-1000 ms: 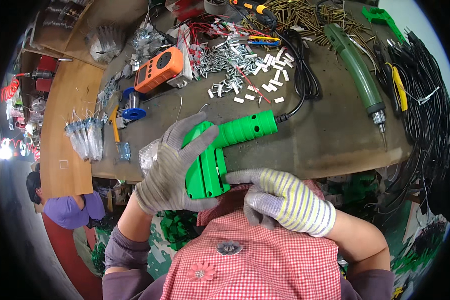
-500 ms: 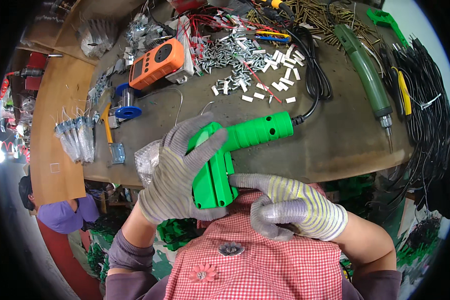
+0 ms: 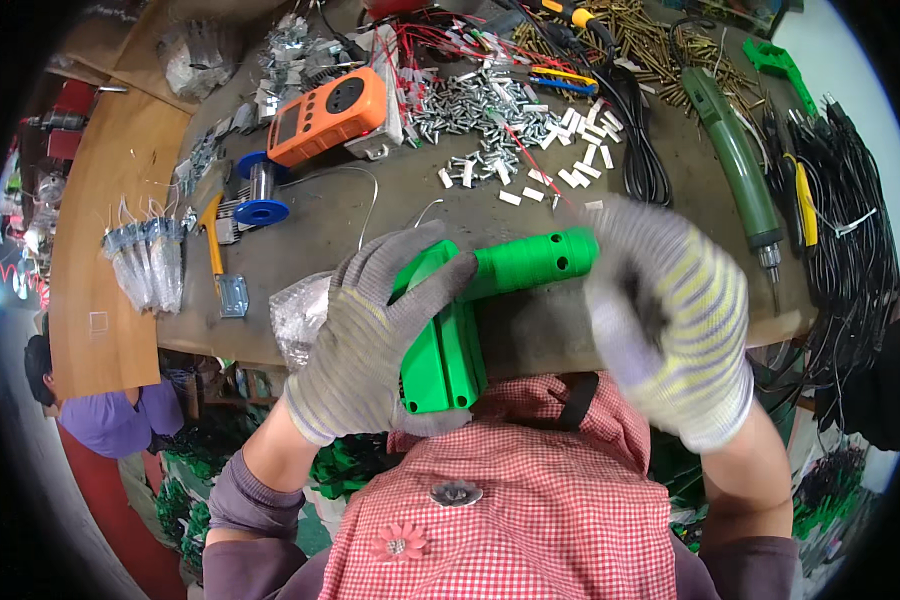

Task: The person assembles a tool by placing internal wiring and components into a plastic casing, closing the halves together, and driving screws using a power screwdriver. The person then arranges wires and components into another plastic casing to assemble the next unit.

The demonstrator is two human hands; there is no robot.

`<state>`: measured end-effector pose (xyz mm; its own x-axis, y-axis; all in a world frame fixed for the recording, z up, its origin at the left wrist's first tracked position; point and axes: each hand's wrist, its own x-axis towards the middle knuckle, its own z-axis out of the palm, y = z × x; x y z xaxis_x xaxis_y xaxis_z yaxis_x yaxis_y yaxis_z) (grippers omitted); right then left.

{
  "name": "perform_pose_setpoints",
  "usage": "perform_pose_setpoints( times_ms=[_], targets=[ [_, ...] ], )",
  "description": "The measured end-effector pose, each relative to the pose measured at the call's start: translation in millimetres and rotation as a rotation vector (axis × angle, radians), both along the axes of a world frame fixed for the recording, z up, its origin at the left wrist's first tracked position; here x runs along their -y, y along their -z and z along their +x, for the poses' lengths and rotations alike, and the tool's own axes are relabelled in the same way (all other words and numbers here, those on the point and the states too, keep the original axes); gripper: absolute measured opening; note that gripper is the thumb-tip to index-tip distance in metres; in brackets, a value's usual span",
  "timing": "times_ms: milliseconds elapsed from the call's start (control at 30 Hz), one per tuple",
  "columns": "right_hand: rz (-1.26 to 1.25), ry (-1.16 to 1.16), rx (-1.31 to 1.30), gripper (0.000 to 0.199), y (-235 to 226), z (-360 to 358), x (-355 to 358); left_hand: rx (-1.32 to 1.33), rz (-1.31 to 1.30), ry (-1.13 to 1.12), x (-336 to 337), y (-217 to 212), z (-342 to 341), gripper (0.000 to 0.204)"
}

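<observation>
A bright green pistol-shaped plastic tool body (image 3: 470, 310) lies at the near edge of the workbench (image 3: 370, 215), its barrel pointing right. My left hand (image 3: 370, 330), in a grey knit glove, grips it around the handle and rear. In a yellow-striped glove, my right hand (image 3: 670, 310) is raised beside the barrel's tip, blurred, fingers apart, holding nothing that I can see.
On the bench lie an orange meter (image 3: 325, 115), a blue wire spool (image 3: 260, 190), a heap of small metal and white parts (image 3: 490, 120), brass screws (image 3: 650, 45), a dark green soldering-style tool (image 3: 740, 160), black cables (image 3: 850, 200) and a clear bag (image 3: 300, 315). Another person (image 3: 100, 410) is at lower left.
My right hand has left the tool's underside and risen to the right of the barrel. The left hand keeps its grip; the tool has shifted little.
</observation>
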<state>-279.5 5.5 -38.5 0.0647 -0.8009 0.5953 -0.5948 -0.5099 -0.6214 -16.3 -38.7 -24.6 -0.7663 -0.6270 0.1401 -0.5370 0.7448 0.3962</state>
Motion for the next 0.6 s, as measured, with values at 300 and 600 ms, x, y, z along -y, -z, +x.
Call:
perform_pose_setpoints(
  times_ms=[300, 600],
  targets=[
    [0.082, -0.271, -0.723, 0.048, 22.8, 25.0, 56.0, -0.193, 0.111, -0.032, 5.4, -34.4, 5.6, 0.118],
    [0.167, -0.329, -0.730, 0.039, 13.6, 26.5, 58.4, -0.277, -0.053, -0.129, 6.3, 3.6, -43.0, 0.086]
  ],
)
